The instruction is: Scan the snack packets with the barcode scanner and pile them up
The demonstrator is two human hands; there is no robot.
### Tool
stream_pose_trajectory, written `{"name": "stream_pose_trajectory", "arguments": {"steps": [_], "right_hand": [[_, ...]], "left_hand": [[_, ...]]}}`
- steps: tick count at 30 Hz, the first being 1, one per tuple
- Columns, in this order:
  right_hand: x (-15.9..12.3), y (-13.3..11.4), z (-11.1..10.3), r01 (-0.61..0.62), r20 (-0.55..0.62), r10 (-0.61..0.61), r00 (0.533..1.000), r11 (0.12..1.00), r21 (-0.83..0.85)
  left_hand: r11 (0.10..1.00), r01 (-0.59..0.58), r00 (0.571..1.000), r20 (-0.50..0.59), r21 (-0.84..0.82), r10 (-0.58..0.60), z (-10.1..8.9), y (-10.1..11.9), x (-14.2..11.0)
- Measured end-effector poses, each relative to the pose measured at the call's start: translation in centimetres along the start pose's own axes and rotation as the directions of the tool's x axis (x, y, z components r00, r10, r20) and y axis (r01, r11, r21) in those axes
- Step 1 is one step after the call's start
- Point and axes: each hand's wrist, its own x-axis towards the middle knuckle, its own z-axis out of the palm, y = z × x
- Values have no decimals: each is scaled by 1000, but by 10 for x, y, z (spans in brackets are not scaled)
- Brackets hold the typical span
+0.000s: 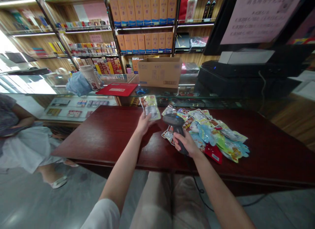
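My left hand (143, 123) is closed on a small snack packet (150, 106), holding it upright above the dark red wooden counter (103, 137). My right hand (186, 143) grips the handle of a dark barcode scanner (175, 121), whose head points left toward the packet. Just right of the scanner lies a pile of several colourful snack packets (211, 133) spread flat on the counter.
A glass display counter (73, 104) runs behind, carrying a cardboard box (159, 72), a red folder (117, 89) and a cup (89, 76). A black monitor and printer (246, 68) stand at right. A seated person (22, 137) is at left. Shelves of boxed goods fill the back.
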Motion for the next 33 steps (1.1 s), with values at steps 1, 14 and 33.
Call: {"name": "stream_pose_trajectory", "arguments": {"steps": [1,14,33], "right_hand": [[0,1,0,1,-2,-1,1000,1000,0],[-6,-1,-2,10,10,-10,1000,1000,-14],[-15,-23,-47,87,64,-96,993,987,135]], "left_hand": [[1000,-1,1000,-1,-2,1,0,0,0],[997,-27,1000,15,66,26,-3,-1,-5],[439,184,893,-336,880,299,-152,69,-56]]}}
